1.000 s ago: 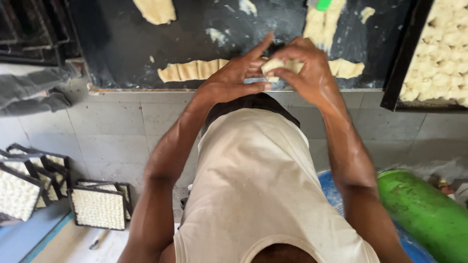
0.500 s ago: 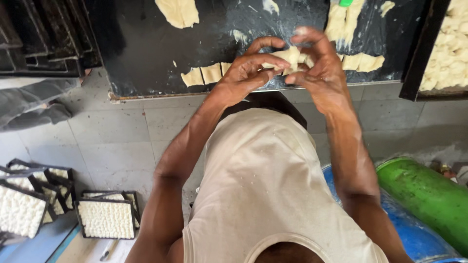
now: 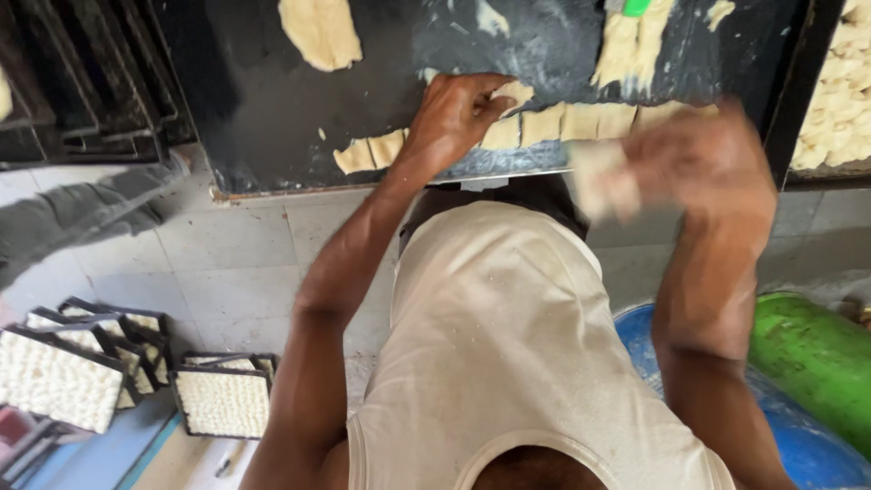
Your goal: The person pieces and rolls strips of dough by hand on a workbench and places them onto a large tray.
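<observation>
The left hand [image 3: 458, 113] rests on the dark surface [image 3: 245, 109], its fingers [image 3: 485, 91] curled down onto the row of cut dough pieces [image 3: 553, 122] that runs along the near edge of that surface; the fingertips press one pale piece at the left part of the row, closed around it rather than spread. The right hand [image 3: 703, 159] is lifted off the surface just in front of its near edge, blurred by motion, and it grips a pale dough piece [image 3: 603, 181] that sticks out toward the left; the fingers look wrapped around it, though the blur hides how tightly. The two hands are apart, the left on the row and the right to the right of it and nearer the body. A larger flat lump of dough [image 3: 318, 32] lies farther back on the surface, and another strip of dough [image 3: 631, 45] lies at the back right with a small green tool [image 3: 635, 7] at its top. At the right edge a dark tray [image 3: 807, 136] holds many small shaped dough pieces. Down on the tiled floor [image 3: 227, 272] at the left stand several filled trays [image 3: 222, 404], and at the lower right a green cylinder [image 3: 817, 363] lies beside a blue tub [image 3: 798, 445].
</observation>
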